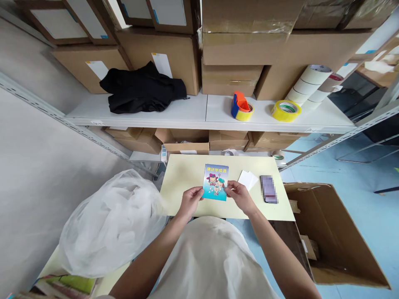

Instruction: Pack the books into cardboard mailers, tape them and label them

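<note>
A small blue booklet (215, 182) with yellow lettering and cartoon figures on its cover is held up over the pale yellow table (187, 166). My left hand (190, 201) pinches its lower left edge, and my right hand (240, 196) grips the lower right edge between thumb and fingers. White cards or papers (247, 179) lie on the table just beyond my right hand. Farther right rests a phone (269, 189), its screen pixelated.
A big clear bag of white material (115, 224) bulges at the left. An open cardboard box (330, 232) stands on the floor at right. The shelf (193, 112) ahead carries black cloth (141, 89), a tape dispenser (241, 107), tape rolls (286, 111) and cartons (232, 79).
</note>
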`<control>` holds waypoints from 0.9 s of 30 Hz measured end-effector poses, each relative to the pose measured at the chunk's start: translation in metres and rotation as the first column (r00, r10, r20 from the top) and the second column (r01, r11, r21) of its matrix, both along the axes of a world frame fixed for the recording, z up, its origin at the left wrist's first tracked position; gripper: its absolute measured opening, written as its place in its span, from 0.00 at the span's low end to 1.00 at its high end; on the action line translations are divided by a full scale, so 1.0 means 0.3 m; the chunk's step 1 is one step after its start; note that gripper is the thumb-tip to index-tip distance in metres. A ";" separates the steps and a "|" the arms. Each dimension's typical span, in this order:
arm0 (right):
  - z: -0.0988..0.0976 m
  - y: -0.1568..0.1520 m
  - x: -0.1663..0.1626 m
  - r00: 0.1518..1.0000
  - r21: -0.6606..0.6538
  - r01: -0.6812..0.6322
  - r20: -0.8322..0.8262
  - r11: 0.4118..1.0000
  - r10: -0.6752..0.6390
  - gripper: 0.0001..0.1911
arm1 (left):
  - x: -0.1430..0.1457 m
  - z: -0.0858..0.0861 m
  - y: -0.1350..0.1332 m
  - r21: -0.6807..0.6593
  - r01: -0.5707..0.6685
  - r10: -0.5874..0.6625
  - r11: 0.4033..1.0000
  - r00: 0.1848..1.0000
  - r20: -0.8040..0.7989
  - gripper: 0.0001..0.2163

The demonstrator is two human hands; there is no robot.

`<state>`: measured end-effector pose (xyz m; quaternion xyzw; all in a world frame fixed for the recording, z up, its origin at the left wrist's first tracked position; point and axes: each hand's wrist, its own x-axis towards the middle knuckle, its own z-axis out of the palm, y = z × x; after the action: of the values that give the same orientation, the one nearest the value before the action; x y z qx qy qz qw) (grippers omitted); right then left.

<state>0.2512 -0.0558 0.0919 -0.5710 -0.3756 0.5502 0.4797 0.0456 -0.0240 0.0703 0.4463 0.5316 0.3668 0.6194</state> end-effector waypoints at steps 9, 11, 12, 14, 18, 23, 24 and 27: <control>-0.048 0.025 -0.046 0.997 -0.008 0.041 0.066 0.999 -0.040 0.21 | -0.052 -0.030 0.046 0.081 0.045 -0.044 0.996 0.999 -0.012 0.24; -0.061 0.035 -0.063 0.997 -0.019 0.049 0.060 0.999 -0.048 0.20 | -0.074 -0.038 0.057 0.072 0.072 -0.072 0.995 0.997 -0.003 0.24; -0.065 0.041 -0.073 0.997 -0.026 0.048 0.058 0.999 -0.047 0.20 | -0.087 -0.043 0.061 0.072 0.088 -0.088 0.993 0.996 -0.011 0.23; -0.069 0.059 -0.100 0.998 -0.039 0.039 0.055 0.998 -0.037 0.19 | -0.111 -0.058 0.071 0.079 0.103 -0.101 0.992 0.994 -0.037 0.22; -0.079 0.110 -0.166 0.997 -0.062 0.033 0.072 0.998 -0.028 0.21 | -0.164 -0.099 0.100 0.089 0.110 -0.107 0.990 0.993 -0.045 0.21; -0.144 0.200 -0.267 0.993 -0.112 0.084 0.093 0.990 -0.074 0.24 | -0.252 -0.143 0.171 0.062 0.109 -0.102 0.992 0.989 -0.109 0.18; -0.165 0.222 -0.291 0.993 -0.114 0.086 0.091 0.990 -0.075 0.23 | -0.274 -0.152 0.191 0.055 0.104 -0.095 0.993 0.985 -0.141 0.17; -0.240 0.304 -0.371 0.995 -0.148 0.077 0.081 0.986 -0.065 0.20 | -0.341 -0.190 0.266 0.050 0.069 -0.056 0.996 0.971 -0.234 0.16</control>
<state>0.1399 0.0355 0.0200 -0.6392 -0.3303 0.5376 0.4397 -0.0566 0.0559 0.0132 0.5204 0.5752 0.3077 0.5511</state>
